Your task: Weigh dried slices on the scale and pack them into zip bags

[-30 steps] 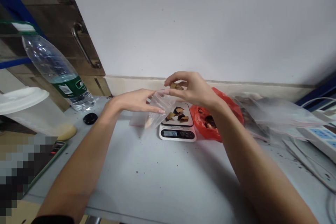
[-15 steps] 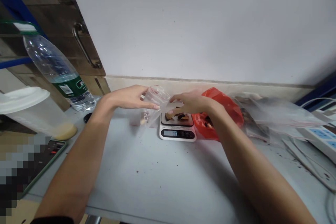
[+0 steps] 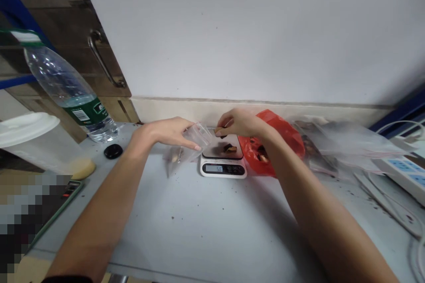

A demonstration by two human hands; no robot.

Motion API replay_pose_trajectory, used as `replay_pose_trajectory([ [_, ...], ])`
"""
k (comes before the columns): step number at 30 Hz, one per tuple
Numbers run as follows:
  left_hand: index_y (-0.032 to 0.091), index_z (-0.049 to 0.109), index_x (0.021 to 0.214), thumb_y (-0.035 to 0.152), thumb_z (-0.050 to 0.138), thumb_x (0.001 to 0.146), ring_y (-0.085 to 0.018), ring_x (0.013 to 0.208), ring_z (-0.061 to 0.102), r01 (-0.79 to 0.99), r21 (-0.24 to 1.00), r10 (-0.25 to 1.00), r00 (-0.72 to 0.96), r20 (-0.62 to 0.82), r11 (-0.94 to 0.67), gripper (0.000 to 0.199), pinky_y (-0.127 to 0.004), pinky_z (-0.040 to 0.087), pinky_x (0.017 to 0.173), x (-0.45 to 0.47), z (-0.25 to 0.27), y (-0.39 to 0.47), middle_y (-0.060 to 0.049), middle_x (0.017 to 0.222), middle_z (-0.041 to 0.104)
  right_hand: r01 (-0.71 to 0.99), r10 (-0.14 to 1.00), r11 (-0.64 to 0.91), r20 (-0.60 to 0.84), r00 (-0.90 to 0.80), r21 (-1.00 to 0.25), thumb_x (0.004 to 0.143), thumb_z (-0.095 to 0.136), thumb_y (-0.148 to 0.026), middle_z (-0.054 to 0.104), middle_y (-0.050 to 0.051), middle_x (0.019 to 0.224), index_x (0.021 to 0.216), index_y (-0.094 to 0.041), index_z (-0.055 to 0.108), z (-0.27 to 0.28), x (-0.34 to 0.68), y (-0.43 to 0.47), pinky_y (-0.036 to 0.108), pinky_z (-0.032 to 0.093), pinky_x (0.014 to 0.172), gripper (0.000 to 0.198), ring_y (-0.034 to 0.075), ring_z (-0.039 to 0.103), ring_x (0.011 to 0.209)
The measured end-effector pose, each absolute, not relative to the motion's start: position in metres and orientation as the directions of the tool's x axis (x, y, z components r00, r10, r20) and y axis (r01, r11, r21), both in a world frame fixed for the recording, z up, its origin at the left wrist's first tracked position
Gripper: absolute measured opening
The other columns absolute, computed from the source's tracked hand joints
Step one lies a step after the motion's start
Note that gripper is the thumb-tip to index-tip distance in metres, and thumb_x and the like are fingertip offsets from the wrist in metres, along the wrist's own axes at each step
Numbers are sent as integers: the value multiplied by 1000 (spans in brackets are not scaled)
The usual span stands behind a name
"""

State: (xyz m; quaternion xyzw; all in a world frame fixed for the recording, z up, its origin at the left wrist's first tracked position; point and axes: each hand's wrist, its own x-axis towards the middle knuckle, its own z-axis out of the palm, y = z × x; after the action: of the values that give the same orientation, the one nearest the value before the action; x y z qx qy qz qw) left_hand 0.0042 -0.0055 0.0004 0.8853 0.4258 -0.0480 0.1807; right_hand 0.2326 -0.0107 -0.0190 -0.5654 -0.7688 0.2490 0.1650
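Note:
My left hand [image 3: 172, 133] is closed on a clear zip bag [image 3: 194, 143], its mouth tilted toward the scale. Between the fingertips of my right hand [image 3: 237, 124] is a brown dried piece [image 3: 219, 132], lifted a little above the back of the plate. Another dark and tan dried piece [image 3: 230, 148] lies on the plate of the white digital scale [image 3: 223, 172], whose display seems to read 50 or 5.0. Just right of the scale a red plastic bag [image 3: 282, 135] stands open, with more dried pieces inside, partly hidden by my right forearm.
A water bottle [image 3: 71, 84], a lidded plastic jug [image 3: 36, 146] and a black round cap [image 3: 113, 151] stand at the left. Clear bags [image 3: 345, 141] and a power strip [image 3: 403, 170] with cables lie at the right. A white wall rises behind the table.
My right hand has picked a brown piece up off the plate and moved it slightly back. My left hand has lowered and tilted the zip bag toward the scale. The display has changed.

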Motion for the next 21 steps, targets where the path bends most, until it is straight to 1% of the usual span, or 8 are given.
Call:
replay_pose_trajectory([
  [4,20,65,124,65,64,76,-29,101,67,793,289,751,605,-266,-537,66,-31,47,80,11,-1,-7,-11,116,74,664,928,352,155,-338,-660,77,76,-24,79,6,91,81,-19,75,-4,234,-23,32,54,82,6,22,72,91],
  [8,23,61,130,63,61,79,-28,109,66,743,371,731,651,-205,-557,65,-30,46,86,12,2,-10,-8,124,72,543,866,456,211,-454,-705,76,77,-23,78,8,105,94,-19,76,7,227,-35,33,57,84,19,24,72,101],
  [11,21,61,130,63,60,80,-28,111,67,744,370,743,645,-177,-557,66,-30,47,86,10,5,-11,-10,127,72,576,885,448,249,-393,-684,83,68,-20,77,9,111,100,-19,75,10,230,-37,31,58,81,18,23,72,102],
  [13,20,61,131,64,61,79,-29,113,66,747,351,751,641,-159,-564,67,-31,47,87,8,7,-11,-11,129,71,711,923,376,171,-344,-595,83,66,-16,77,9,109,102,-19,75,8,235,-35,30,57,77,22,22,72,97],
  [15,21,62,129,62,61,79,-28,114,66,733,346,738,658,-146,-585,64,-31,47,88,7,7,-11,-10,129,71,838,940,302,-1,-340,-454,76,72,-15,76,8,110,106,-22,75,3,240,-32,30,57,73,31,23,72,94],
  [17,22,64,127,58,61,81,-27,114,66,704,357,711,690,-139,-614,58,-30,47,90,7,7,-11,-8,127,72,895,911,287,-191,-365,-341,71,77,-15,76,6,111,108,-24,75,-4,243,-28,29,56,67,38,23,73,92],
  [19,22,65,125,56,62,81,-27,113,67,688,366,694,706,-138,-627,56,-30,48,90,8,7,-11,-8,126,73,903,867,314,-299,-399,-293,70,76,-14,77,5,104,101,-24,76,-10,244,-25,28,53,62,33,23,73,87],
  [21,22,65,125,57,63,80,-27,113,67,688,370,695,705,-141,-624,57,-31,48,90,8,5,-10,-8,125,73,893,855,341,-298,-425,-295,73,73,-13,78,4,96,92,-23,77,-11,244,-24,28,52,62,22,22,72,83],
])
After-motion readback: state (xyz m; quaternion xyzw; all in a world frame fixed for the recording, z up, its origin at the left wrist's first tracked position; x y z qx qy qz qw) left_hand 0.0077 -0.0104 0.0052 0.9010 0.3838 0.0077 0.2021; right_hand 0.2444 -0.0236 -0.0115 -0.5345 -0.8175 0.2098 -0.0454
